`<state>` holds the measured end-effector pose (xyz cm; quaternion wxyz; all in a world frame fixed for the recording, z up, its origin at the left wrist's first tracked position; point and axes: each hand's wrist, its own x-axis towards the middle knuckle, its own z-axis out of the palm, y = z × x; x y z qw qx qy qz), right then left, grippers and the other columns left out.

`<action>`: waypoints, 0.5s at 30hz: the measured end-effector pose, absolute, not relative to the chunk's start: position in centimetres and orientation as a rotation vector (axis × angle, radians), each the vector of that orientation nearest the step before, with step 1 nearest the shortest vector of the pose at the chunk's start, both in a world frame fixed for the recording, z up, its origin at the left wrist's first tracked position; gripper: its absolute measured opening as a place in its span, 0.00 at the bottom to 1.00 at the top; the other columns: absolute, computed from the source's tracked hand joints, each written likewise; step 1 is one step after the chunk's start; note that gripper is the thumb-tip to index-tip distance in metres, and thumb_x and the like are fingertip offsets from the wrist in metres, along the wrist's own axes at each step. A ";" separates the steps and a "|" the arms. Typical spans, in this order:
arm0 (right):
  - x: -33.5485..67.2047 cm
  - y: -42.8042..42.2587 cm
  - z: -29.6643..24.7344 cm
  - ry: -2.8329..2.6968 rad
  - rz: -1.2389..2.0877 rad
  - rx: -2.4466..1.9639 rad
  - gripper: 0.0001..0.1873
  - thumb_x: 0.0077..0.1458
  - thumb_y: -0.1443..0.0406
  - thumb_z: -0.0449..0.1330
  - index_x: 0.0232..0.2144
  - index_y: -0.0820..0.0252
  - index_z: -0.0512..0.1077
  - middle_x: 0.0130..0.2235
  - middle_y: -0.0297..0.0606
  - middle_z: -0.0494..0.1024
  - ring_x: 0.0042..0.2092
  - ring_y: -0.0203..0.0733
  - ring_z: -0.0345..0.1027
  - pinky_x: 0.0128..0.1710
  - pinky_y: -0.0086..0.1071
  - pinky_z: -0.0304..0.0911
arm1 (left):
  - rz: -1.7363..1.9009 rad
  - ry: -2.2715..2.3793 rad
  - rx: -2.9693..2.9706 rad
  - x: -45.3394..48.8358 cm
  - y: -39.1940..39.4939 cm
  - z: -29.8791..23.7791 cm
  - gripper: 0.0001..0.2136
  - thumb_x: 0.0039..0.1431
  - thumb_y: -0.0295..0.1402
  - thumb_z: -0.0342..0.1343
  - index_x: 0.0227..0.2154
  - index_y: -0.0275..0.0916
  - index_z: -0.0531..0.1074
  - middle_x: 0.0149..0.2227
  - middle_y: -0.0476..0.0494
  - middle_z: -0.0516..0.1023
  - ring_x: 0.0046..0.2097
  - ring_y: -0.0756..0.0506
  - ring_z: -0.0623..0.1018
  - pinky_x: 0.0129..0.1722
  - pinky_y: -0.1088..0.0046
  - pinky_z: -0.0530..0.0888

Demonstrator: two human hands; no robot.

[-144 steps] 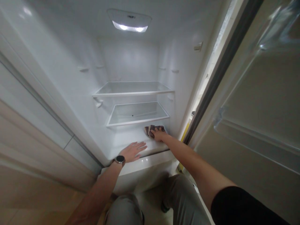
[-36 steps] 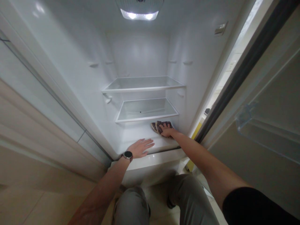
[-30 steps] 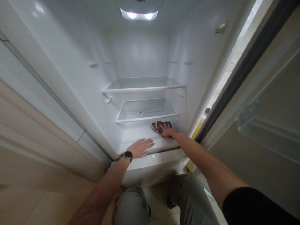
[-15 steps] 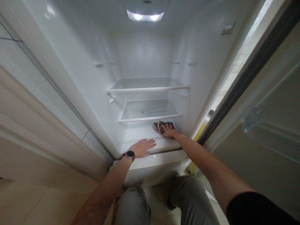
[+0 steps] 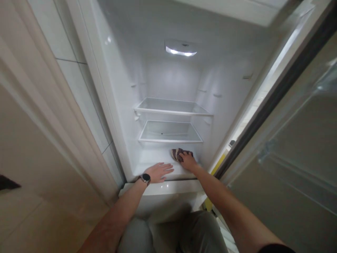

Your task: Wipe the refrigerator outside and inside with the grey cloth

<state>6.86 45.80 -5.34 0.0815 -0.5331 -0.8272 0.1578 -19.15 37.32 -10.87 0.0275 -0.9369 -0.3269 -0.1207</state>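
Note:
I face an empty white fridge with its door swung wide. My right hand (image 5: pixel 188 161) presses a dark brown cloth (image 5: pixel 177 153) onto the white bottom surface (image 5: pixel 154 157), near the right wall. The fingers lie on top of the cloth. My left hand (image 5: pixel 158 172) rests flat on the front of the same surface, fingers spread, holding nothing. A dark watch (image 5: pixel 145 179) sits on that wrist.
Two glass shelves, an upper shelf (image 5: pixel 172 106) and a lower shelf (image 5: pixel 170 131), sit above the hands. The fridge light (image 5: pixel 180 51) is on. The swung-out door with clear bins (image 5: pixel 297 154) stands at the right. A tiled wall (image 5: pixel 52 105) stands at the left. My knees are below.
The view has pulled back and tilted up, showing more of the fridge's top and left wall. Both hands stay on the bottom surface; the right hand with the cloth shifted slightly left.

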 end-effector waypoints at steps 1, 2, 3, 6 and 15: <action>7.0 45.1 -4.9 -2.462 0.519 -1.544 0.28 0.56 0.66 0.59 0.60 0.55 0.70 0.65 0.48 0.68 0.67 0.59 0.54 0.67 0.54 0.49 | -0.391 -1.028 -2.902 -19.1 37.3 -10.9 0.34 0.62 0.33 0.56 0.71 0.50 0.57 0.72 0.45 0.60 0.72 0.43 0.61 0.70 0.61 0.52; 7.1 44.3 -4.5 -2.447 0.570 -1.497 0.28 0.53 0.67 0.61 0.58 0.55 0.72 0.62 0.47 0.71 0.65 0.56 0.59 0.67 0.51 0.50 | -0.412 -1.059 -2.913 -19.0 37.1 -10.9 0.34 0.60 0.33 0.57 0.70 0.51 0.58 0.72 0.46 0.61 0.71 0.43 0.62 0.70 0.61 0.51; 7.3 43.4 -4.1 -2.426 0.625 -1.453 0.28 0.51 0.68 0.61 0.56 0.55 0.73 0.60 0.44 0.74 0.62 0.53 0.63 0.66 0.47 0.53 | -0.452 -1.110 -2.922 -18.7 36.7 -10.9 0.34 0.59 0.32 0.57 0.69 0.52 0.60 0.71 0.46 0.62 0.71 0.43 0.62 0.71 0.60 0.51; 7.7 40.3 -3.4 -2.324 0.760 -1.361 0.27 0.54 0.67 0.56 0.57 0.55 0.71 0.53 0.39 0.79 0.52 0.45 0.72 0.57 0.39 0.65 | -0.862 -1.453 -2.849 -16.8 34.1 -11.5 0.29 0.56 0.28 0.57 0.62 0.49 0.70 0.67 0.45 0.69 0.70 0.41 0.64 0.71 0.57 0.51; 2.7 33.6 -1.2 -1.081 1.769 -0.873 0.24 0.47 0.60 0.64 0.49 0.53 0.71 0.34 0.30 0.82 0.33 0.40 0.74 0.35 0.31 0.70 | -2.974 -2.374 -1.509 -10.2 26.1 -9.6 0.17 0.59 0.46 0.53 0.38 0.38 0.77 0.47 0.35 0.80 0.56 0.36 0.77 0.60 0.52 0.70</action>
